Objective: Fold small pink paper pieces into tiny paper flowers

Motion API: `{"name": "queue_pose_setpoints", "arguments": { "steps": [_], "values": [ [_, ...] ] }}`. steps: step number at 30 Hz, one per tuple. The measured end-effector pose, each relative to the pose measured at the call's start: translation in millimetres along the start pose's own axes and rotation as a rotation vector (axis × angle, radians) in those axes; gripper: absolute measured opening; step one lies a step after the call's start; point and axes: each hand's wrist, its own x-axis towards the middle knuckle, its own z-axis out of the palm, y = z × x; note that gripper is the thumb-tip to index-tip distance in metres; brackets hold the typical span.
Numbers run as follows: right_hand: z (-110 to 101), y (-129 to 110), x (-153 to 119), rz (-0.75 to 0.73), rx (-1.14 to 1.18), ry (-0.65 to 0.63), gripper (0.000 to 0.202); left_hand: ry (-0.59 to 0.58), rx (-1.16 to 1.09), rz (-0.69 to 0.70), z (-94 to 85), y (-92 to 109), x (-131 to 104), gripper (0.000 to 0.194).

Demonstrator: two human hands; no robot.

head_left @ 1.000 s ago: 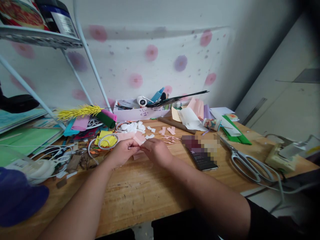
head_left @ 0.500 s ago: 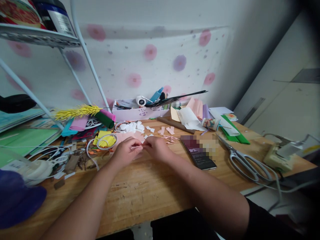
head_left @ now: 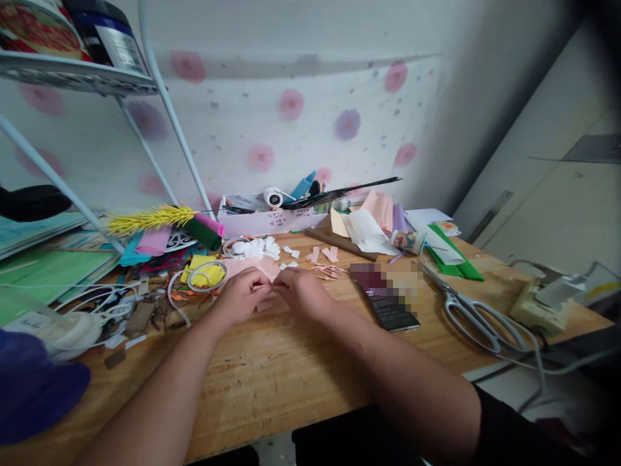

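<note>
My left hand and my right hand meet over the middle of the wooden table, fingertips nearly touching. Between their pinched fingers is a small pink crepe paper strip, mostly hidden by the fingers. Behind the left hand lies a larger pink paper sheet. Several thin twisted pink strips rest beyond my right hand, with flat pink cut pieces farther back. White paper pieces are scattered beside a white paper pile.
A phone and large scissors lie to the right, near a power strip. Left are yellow paper under a wire coil, tangled white cable and a shelf rack. A white box stands behind.
Both hands have shifted slightly left, and the right fingers now bend over the pinched strip. The things around them stay where they were.
</note>
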Motion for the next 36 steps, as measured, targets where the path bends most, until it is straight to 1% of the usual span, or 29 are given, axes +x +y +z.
{"name": "queue_pose_setpoints", "arguments": {
  "steps": [3,5,6,8,10,12,16,20,23,25,29,32,34,36],
  "values": [
    [1.6,5.6,3.2,0.127,0.204,-0.063,0.009,0.046,0.099,0.110,-4.1,8.7,-0.1,0.014],
    [3.4,9.8,4.1,0.199,0.301,-0.102,0.010,0.060,0.133,0.145,-4.3,11.1,0.2,0.015],
    [4.0,11.3,4.0,0.209,0.314,-0.103,0.011,0.059,0.138,0.147,-3.6,11.0,0.4,0.016],
    [4.4,12.0,2.8,0.168,0.265,-0.062,0.008,0.034,0.132,0.128,-1.9,9.4,0.4,0.017],
    [3.5,9.9,0.9,0.080,0.163,0.007,0.006,-0.014,0.125,0.109,-0.6,7.1,0.0,0.018],
    [1.8,6.3,-0.9,-0.010,0.068,0.047,0.007,-0.051,0.123,0.104,0.0,5.0,-0.6,0.021],
    [-0.4,0.5,-3.0,-0.112,-0.087,0.039,0.010,-0.083,0.128,0.078,0.5,0.4,-1.1,0.025],
    [1.2,-0.2,-3.3,-0.122,-0.143,0.026,0.011,-0.092,0.110,0.039,-0.2,-3.2,-0.2,0.021],
    [2.3,0.3,-2.8,-0.102,-0.097,0.026,0.010,-0.077,0.094,0.063,-2.1,-3.3,0.3,0.016],
    [1.9,0.5,-1.8,-0.073,-0.021,0.015,0.009,-0.051,0.084,0.082,-3.5,-2.4,0.2,0.014],
    [0.9,2.4,1.2,0.079,0.176,-0.020,0.007,0.014,0.081,0.114,-5.8,2.1,-0.1,0.010],
    [2.4,5.2,2.5,0.186,0.290,-0.065,0.008,0.040,0.141,0.147,-6.9,7.3,0.0,0.011],
    [3.5,6.2,2.4,0.205,0.318,-0.071,0.009,0.059,0.203,0.148,-6.8,9.7,-0.1,0.012],
    [3.5,6.0,1.6,0.173,0.278,-0.037,0.008,0.071,0.246,0.129,-6.0,10.1,-0.5,0.011]
  ]
}}
